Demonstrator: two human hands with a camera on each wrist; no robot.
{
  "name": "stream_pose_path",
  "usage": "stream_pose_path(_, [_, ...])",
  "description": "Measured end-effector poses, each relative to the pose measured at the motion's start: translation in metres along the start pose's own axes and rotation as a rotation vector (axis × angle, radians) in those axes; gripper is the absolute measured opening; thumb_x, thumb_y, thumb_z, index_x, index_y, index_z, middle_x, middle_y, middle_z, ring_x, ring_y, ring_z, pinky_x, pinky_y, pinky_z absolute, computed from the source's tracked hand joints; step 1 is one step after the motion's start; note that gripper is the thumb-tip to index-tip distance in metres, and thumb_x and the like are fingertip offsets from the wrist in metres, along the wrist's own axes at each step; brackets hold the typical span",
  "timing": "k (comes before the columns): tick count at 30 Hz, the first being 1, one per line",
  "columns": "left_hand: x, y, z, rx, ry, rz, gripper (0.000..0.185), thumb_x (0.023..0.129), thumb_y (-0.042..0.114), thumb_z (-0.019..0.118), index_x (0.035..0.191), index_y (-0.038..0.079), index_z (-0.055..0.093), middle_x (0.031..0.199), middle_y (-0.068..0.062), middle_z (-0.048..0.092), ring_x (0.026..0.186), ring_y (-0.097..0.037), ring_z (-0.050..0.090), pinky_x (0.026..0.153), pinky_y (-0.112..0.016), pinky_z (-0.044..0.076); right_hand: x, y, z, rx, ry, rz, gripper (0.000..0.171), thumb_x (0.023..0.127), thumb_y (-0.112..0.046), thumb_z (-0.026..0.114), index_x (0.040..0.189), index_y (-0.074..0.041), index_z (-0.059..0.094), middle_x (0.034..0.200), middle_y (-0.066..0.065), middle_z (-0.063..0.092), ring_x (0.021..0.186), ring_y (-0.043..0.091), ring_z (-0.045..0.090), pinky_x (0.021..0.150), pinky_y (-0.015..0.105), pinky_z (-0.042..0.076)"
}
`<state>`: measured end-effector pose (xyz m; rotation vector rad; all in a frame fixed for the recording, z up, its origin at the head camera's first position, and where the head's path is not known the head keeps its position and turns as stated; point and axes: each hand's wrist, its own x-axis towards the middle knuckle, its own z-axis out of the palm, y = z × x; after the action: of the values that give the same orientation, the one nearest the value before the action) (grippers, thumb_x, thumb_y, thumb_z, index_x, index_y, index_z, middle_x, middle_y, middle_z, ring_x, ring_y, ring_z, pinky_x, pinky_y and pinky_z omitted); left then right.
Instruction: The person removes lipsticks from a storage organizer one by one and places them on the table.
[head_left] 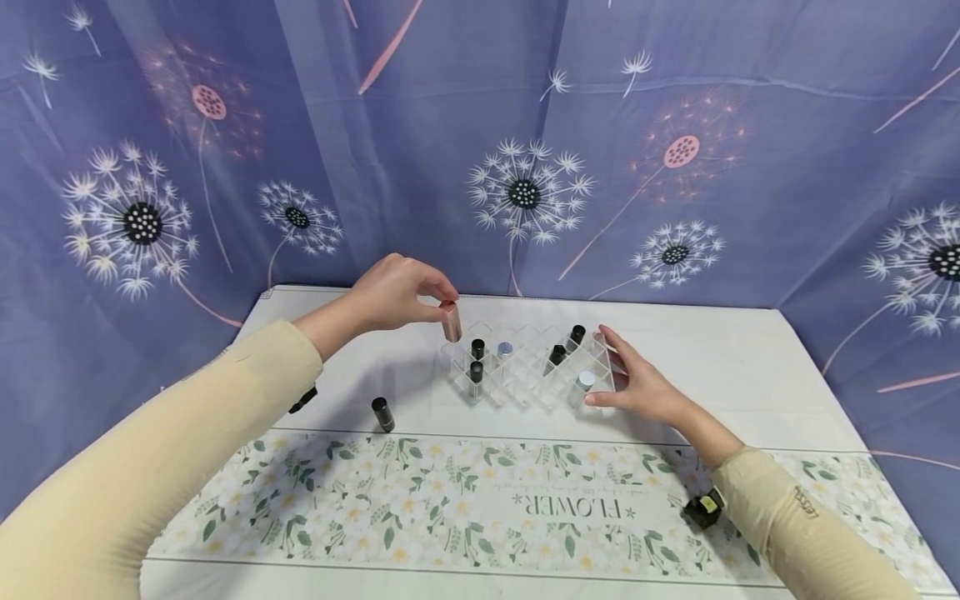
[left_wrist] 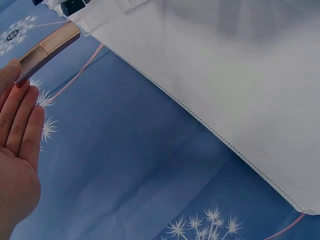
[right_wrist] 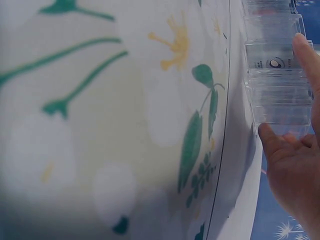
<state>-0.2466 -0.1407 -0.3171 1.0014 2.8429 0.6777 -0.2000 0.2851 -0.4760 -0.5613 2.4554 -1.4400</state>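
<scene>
In the head view my left hand (head_left: 397, 292) pinches a rose-gold lipstick tube (head_left: 452, 322) by its top end. The tube hangs upright, slightly tilted, over the back left corner of a clear lipstick organizer (head_left: 525, 387) with diamond-shaped slots. Left wrist view: thumb and fingers hold one end of the lipstick tube (left_wrist: 47, 50), and its other end is close to the organizer. My right hand (head_left: 637, 383) grips the organizer's right end, thumb at the front and fingers behind. Several tubes stand in the slots, among them a black one (head_left: 477, 372) and a silver-capped one (head_left: 585, 382).
A black tube (head_left: 383, 414) stands on the white table left of the organizer. Another black item (head_left: 303, 400) is partly hidden by my left sleeve. A small black object (head_left: 703, 508) lies by my right forearm on the floral runner (head_left: 420, 508). A purple curtain (head_left: 420, 167) hangs behind.
</scene>
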Motion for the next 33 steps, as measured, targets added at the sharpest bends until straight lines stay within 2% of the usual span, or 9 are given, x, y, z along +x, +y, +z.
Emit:
stream_pose_path(11, [-0.031, 0.000, 0.007, -0.011, 0.011, 0.040, 0.021, 0.092, 0.023, 0.087, 0.112, 0.016, 0.084, 0.112, 0.004, 0.082, 0.104, -0.021, 0.078, 0.090, -0.044, 0.061, 0.000, 0.001, 0.000, 0.028, -0.002, -0.004, 0.121, 0.090, -0.007, 0.087, 0.173, -0.008, 0.000, 0.178, 0.023, 0.006, 0.157, 0.050, 0.026, 0.118, 0.052, 0.038])
stream_pose_path(19, [-0.047, 0.001, 0.019, 0.001, 0.020, 0.045, 0.018, 0.091, 0.023, 0.088, 0.108, 0.020, 0.085, 0.106, 0.008, 0.082, 0.101, -0.020, 0.077, 0.089, -0.044, 0.060, 0.000, 0.001, 0.001, 0.034, -0.003, -0.006, 0.120, 0.089, -0.005, 0.087, 0.172, -0.007, 0.000, 0.177, 0.024, 0.008, 0.157, 0.050, 0.027, 0.118, 0.048, 0.039])
stream_pose_path(26, [-0.063, -0.005, 0.031, -0.021, 0.031, 0.054, 0.018, 0.090, 0.021, 0.088, 0.107, 0.018, 0.085, 0.104, 0.008, 0.082, 0.094, -0.018, 0.078, 0.087, -0.044, 0.061, 0.000, 0.001, 0.001, 0.015, 0.002, -0.015, 0.119, 0.089, -0.004, 0.087, 0.172, -0.005, 0.000, 0.177, 0.026, 0.009, 0.156, 0.051, 0.028, 0.118, 0.052, 0.038])
stream_pose_path(33, [-0.075, -0.006, 0.043, -0.028, 0.021, 0.074, 0.016, 0.090, 0.021, 0.088, 0.106, 0.018, 0.085, 0.101, 0.008, 0.082, 0.088, -0.013, 0.077, 0.081, -0.041, 0.061, 0.001, 0.002, 0.001, 0.016, -0.001, -0.013, 0.120, 0.090, -0.004, 0.087, 0.172, -0.006, 0.000, 0.177, 0.026, 0.009, 0.156, 0.051, 0.029, 0.118, 0.051, 0.039])
